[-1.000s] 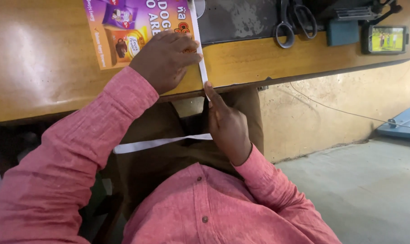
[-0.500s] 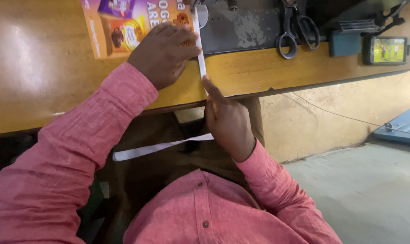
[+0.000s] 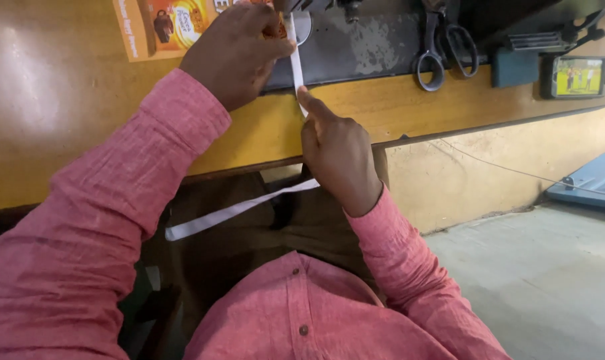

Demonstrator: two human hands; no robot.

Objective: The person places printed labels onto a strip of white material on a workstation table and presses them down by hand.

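A narrow white fabric strip (image 3: 294, 61) runs from the top of the dark machine bed (image 3: 376, 47) toward me over the yellow wooden table (image 3: 382, 107). My left hand (image 3: 234, 53) rests curled on the table, its fingertips against the strip's upper part. My right hand (image 3: 337, 153) pins the strip with its extended forefinger near the table's front edge. The strip's loose tail (image 3: 236, 210) hangs across my lap, below the table.
Scissors (image 3: 442, 47) lie on the machine bed at right. Beyond them are a blue block (image 3: 514, 67) and a phone (image 3: 577, 77) with a lit screen. An orange printed packet (image 3: 169, 27) lies under my left hand. A thin cord (image 3: 502, 167) hangs beside the table over the concrete floor.
The view has shifted slightly, so the table sits lower in frame. Both hands stay on the strip; my right forefinger has slid a little up along it.
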